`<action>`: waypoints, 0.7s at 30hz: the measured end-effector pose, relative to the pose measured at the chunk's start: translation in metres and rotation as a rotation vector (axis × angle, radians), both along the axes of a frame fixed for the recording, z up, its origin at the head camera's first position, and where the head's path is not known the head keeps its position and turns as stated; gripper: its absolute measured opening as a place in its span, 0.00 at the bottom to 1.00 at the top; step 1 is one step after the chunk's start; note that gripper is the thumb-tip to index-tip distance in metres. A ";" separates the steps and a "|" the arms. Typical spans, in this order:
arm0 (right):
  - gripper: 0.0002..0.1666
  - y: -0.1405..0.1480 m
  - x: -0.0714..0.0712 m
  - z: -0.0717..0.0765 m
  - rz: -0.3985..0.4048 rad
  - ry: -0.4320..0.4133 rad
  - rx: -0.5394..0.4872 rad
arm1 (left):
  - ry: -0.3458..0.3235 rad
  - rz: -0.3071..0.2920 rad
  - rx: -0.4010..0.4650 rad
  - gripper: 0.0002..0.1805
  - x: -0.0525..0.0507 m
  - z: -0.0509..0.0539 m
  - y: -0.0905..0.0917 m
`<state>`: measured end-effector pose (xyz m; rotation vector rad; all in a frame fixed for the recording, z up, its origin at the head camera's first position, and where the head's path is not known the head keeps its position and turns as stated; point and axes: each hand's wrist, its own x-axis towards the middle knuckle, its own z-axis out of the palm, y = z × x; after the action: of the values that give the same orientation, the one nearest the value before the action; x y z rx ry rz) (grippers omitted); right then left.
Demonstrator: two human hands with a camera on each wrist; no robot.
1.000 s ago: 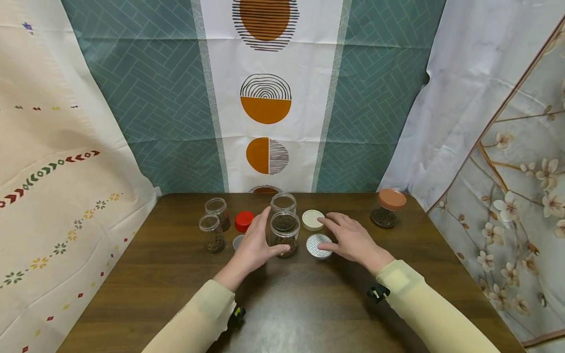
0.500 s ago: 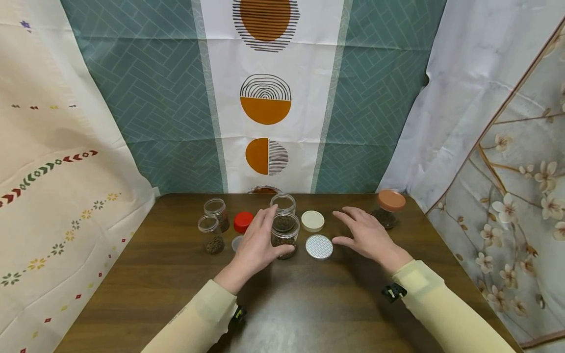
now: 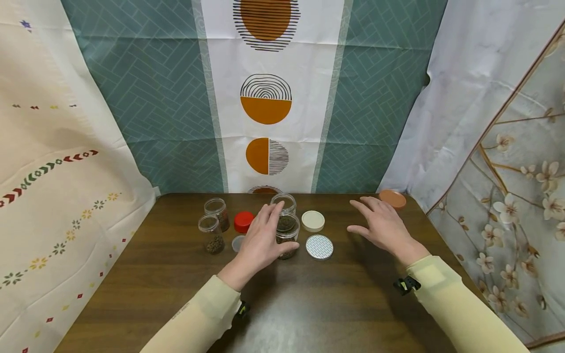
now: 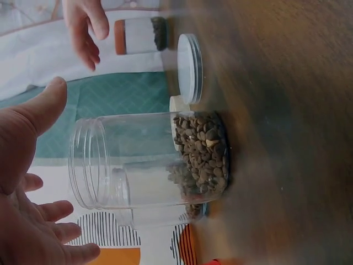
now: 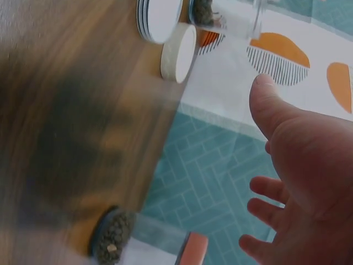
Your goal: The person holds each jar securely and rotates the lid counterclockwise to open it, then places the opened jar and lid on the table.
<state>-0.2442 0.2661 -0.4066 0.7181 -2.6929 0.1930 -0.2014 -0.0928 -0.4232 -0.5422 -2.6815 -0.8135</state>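
Observation:
My left hand point(image 3: 260, 240) hovers with spread fingers at the left of a clear open jar point(image 4: 143, 160). Brown pellets fill the jar's lower part; in the left wrist view the thumb and fingers stand apart from its mouth. Behind it is a second clear open jar point(image 3: 284, 200), partly hidden. Nothing is in my right hand point(image 3: 384, 225), which is held over the table with its fingers loosely bent. Closest to it is a lidded jar with an orange lid point(image 3: 392, 199) and dark contents point(image 5: 113, 237); the hand covers most of this jar in the head view.
A white-lined lid point(image 3: 320, 246) and a cream lid point(image 3: 313, 221) lie right of the middle jars. Leftward are a red lid point(image 3: 243, 222), a small translucent lid point(image 3: 238, 243) and two narrower open jars point(image 3: 214, 239). Patterned cloths hang behind the table and at its sides.
My right hand has drawn away from the two pale lids, rightward toward the orange-lidded jar. My left hand has shifted slightly right by the front jar. The jars and lids have stayed in place.

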 end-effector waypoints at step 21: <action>0.45 0.043 -0.021 0.010 -0.129 -0.017 0.004 | 0.095 -0.022 -0.128 0.51 -0.004 0.007 0.008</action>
<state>-0.2654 0.3095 -0.3970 0.5434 -2.7448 0.1622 -0.2057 -0.0852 -0.4164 -0.6254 -2.6572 -0.6088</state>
